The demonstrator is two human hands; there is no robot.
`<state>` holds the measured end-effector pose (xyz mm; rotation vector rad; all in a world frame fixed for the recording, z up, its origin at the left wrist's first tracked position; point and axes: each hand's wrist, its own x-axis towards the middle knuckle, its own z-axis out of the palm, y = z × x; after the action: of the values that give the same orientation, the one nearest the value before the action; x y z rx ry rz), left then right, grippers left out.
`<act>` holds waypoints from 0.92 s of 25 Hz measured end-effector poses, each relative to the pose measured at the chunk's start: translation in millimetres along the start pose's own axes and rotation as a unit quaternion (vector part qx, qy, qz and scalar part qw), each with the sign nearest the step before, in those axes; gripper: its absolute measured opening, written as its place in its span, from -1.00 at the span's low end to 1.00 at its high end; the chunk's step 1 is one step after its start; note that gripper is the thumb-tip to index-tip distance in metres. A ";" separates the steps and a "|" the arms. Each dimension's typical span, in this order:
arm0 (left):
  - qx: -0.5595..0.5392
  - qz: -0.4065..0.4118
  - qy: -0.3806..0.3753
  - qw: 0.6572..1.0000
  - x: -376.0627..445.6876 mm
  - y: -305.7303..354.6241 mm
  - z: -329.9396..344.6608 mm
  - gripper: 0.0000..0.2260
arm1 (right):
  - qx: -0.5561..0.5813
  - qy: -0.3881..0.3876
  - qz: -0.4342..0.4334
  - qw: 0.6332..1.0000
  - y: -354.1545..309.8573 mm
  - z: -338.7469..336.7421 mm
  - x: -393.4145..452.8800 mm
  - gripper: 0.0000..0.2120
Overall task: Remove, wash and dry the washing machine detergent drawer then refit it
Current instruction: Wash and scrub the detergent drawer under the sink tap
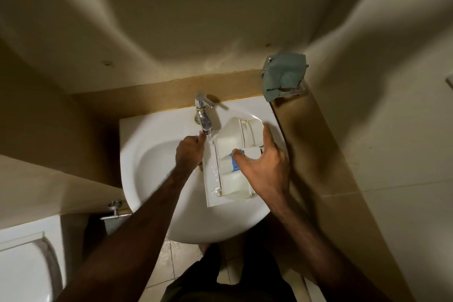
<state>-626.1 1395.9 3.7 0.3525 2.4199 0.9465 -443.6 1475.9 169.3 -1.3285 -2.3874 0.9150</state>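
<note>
The white detergent drawer (226, 152) lies across the right half of the white sink (152, 162), its front panel toward the basin's middle and wet with water. A blue insert (235, 164) shows in its middle compartment. My right hand (263, 167) grips the drawer from the right, thumb on the blue insert and fingers spread over the far compartments. My left hand (190, 151) holds the drawer's front panel near its far end, just under the chrome tap (203, 115). Water from the spout lands on the panel.
A green cloth (282, 73) hangs on a metal holder at the back right corner. Beige walls close in on three sides. A toilet cistern (27, 260) and a wall valve (114, 207) sit at lower left. Tiled floor lies below the sink.
</note>
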 end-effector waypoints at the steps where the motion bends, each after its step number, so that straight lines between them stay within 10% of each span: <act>1: -0.024 0.004 -0.016 1.000 0.3 -1.6 1.4 -0.48 | -0.004 -0.003 -0.002 1.000 -1.3 -0.2 -1.3 -0.11; 6: -0.179 -0.035 -0.122 0.976 -4.7 -9.0 2.3 -0.75 | -0.024 -0.020 0.000 1.000 -2.2 1.7 -1.9 -0.13; 17: -0.072 -0.084 0.028 0.993 -15.8 -2.4 8.0 -0.23 | -0.027 -0.043 -0.012 0.999 -7.0 11.0 1.4 -0.22; 23: -0.142 -0.057 -0.120 0.981 -16.2 -5.3 -3.2 -0.60 | -0.027 -0.023 -0.026 0.999 -7.1 16.4 -2.8 -0.20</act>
<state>-614.6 1383.6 8.0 0.2071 2.0301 1.1114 -455.1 1464.3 161.5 -1.2703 -2.4870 0.8822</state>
